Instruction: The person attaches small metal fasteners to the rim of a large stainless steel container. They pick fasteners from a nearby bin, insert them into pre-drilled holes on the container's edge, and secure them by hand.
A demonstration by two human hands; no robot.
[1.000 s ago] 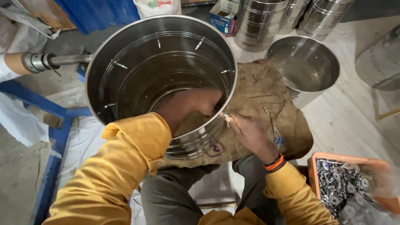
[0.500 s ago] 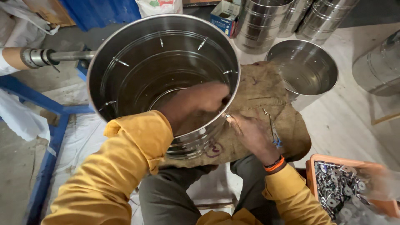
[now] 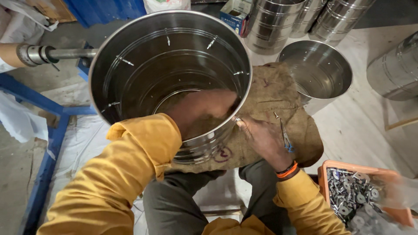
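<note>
Little has shifted since the earlier frame: the left hand (image 3: 204, 111) is still reached down inside the steel drum (image 3: 130, 52), pressed against the inner wall near the rim, its fingers curled though what they hold I cannot tell. Just outside that same wall the right hand (image 3: 261, 139) pinches something small at the rim, resting on the burlap (image 3: 270, 93). Pliers (image 3: 285, 137) lie just beside it, a tray of rivets (image 3: 348, 193) further right.
</note>
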